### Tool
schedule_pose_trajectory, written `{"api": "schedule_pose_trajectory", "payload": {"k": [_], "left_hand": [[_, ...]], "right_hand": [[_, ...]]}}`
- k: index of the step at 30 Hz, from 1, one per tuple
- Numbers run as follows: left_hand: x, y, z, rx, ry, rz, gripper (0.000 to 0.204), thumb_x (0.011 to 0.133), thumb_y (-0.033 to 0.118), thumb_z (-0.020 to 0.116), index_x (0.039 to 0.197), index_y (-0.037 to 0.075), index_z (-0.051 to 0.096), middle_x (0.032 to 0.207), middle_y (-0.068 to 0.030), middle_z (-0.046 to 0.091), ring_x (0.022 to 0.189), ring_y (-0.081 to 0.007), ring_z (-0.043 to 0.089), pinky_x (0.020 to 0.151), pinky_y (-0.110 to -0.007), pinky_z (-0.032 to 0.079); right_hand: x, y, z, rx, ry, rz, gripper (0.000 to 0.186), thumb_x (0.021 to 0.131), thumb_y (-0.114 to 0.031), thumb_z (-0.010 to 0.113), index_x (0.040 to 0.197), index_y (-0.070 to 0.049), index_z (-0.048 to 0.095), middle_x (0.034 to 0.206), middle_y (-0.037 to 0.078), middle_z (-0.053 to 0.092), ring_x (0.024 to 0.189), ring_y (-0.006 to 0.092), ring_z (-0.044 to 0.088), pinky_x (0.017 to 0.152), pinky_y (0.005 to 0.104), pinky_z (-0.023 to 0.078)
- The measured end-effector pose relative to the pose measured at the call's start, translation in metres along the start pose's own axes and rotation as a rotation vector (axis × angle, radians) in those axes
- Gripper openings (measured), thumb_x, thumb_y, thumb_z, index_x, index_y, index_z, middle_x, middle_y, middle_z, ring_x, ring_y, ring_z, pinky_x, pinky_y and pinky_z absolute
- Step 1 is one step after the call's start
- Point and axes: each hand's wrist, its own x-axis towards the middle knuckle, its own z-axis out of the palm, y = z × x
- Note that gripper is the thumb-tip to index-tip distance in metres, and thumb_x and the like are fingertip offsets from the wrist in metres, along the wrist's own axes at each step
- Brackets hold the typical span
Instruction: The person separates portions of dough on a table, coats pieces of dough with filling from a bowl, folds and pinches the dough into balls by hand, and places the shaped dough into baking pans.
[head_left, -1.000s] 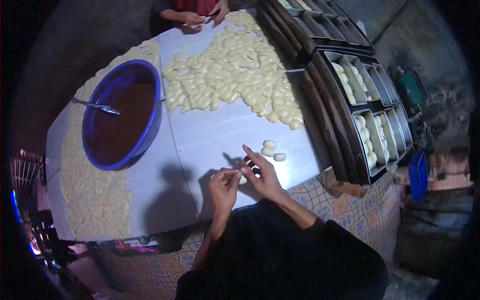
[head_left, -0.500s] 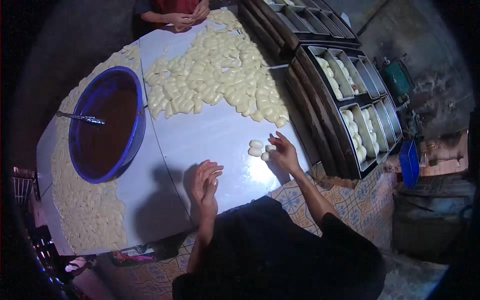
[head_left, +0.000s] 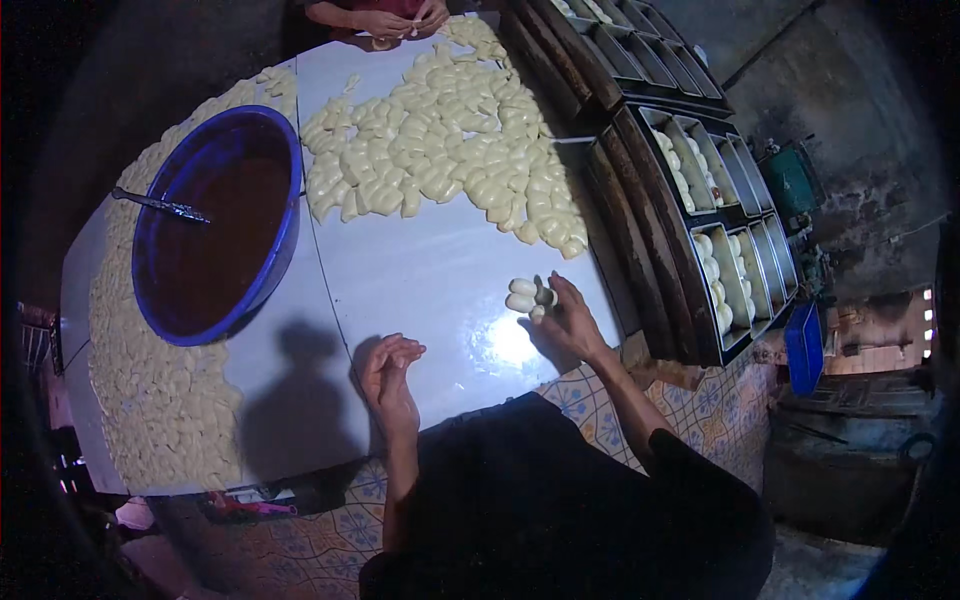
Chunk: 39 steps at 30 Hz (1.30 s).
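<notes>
A small cluster of smooth, pale dough pieces (head_left: 521,295) is near the right front of the white table. The fingers of my right hand (head_left: 572,318) curl round the cluster's right side and grip it. Part of the cluster is hidden behind the fingers. To the left, my left hand (head_left: 390,378) is raised over the table's front edge, palm turned inward and fingers loosely bent, holding nothing. Beyond both hands spreads a broad layer of flattened dough pieces (head_left: 440,150).
A blue basin (head_left: 296,215) of brown liquid, with a metal utensil (head_left: 165,206) in it, stands at left. More dough (head_left: 165,420) covers the left side. Metal loaf tins (head_left: 728,180), some holding dough, stand at right. Across the table, a person's hands (head_left: 400,24) work dough.
My right hand has closed in on the dough cluster, its fingers more bent round it. My left hand has shifted slightly left. The whole view has shifted a little.
</notes>
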Motion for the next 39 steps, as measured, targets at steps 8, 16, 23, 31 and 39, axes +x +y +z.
{"api": "schedule_pose_trajectory", "payload": {"k": [8, 16, 23, 31, 39], "left_hand": [[0.000, 0.003, 0.001, 0.082, -0.007, -0.103, 0.027, 0.088, 0.007, 0.053, 0.110, -0.007, 0.055, 0.093, -0.0152, 0.063, 0.087, -0.0264, 0.063, 0.083, -0.040, 0.053], [0.002, -0.014, -0.014, 0.704, -0.224, 0.249, 0.020, 0.086, 0.001, 0.053, 0.105, 0.000, 0.059, 0.095, -0.0135, 0.061, 0.098, -0.0255, 0.058, 0.086, -0.037, 0.051], [0.006, -0.035, -0.016, 0.452, -0.317, -0.070, 0.028, 0.090, 0.008, 0.053, 0.114, -0.005, 0.050, 0.092, -0.0115, 0.060, 0.082, -0.0211, 0.061, 0.076, -0.029, 0.054], [0.010, -0.044, 0.029, 0.098, -0.132, -0.416, 0.028, 0.091, 0.024, 0.053, 0.103, -0.002, 0.056, 0.081, -0.0070, 0.059, 0.073, -0.0172, 0.060, 0.067, -0.026, 0.051], [0.019, -0.056, 0.082, 0.193, -0.204, -0.421, 0.026, 0.094, 0.019, 0.052, 0.100, -0.006, 0.055, 0.075, -0.0126, 0.059, 0.065, -0.0217, 0.059, 0.060, -0.031, 0.051]], "right_hand": [[0.005, -0.004, 0.012, -0.135, 0.094, 0.026, 0.083, 0.074, -0.006, 0.069, 0.144, 0.001, 0.026, 0.107, 0.022, 0.055, 0.097, 0.0365, 0.054, 0.087, 0.0430, 0.045], [0.012, -0.011, 0.002, -0.640, -0.097, -0.173, 0.089, 0.069, -0.048, 0.075, 0.142, -0.015, 0.037, 0.135, 0.022, 0.039, 0.125, 0.0390, 0.036, 0.097, 0.0523, 0.035], [0.017, -0.019, 0.025, 0.151, -0.042, 0.073, 0.032, 0.089, -0.025, 0.062, 0.112, -0.003, 0.060, 0.101, 0.014, 0.060, 0.094, 0.0256, 0.059, 0.079, 0.0366, 0.049], [-0.052, -0.094, -0.225, 0.447, 0.178, -0.038, 0.043, 0.082, -0.025, 0.072, 0.120, -0.008, 0.063, 0.113, 0.008, 0.065, 0.106, 0.0177, 0.058, 0.094, 0.0333, 0.045], [-0.001, 0.114, -0.406, -0.463, 0.526, 0.231, 0.044, 0.078, -0.032, 0.073, 0.112, -0.005, 0.066, 0.112, 0.018, 0.065, 0.099, 0.0319, 0.064, 0.087, 0.0374, 0.049]]}}
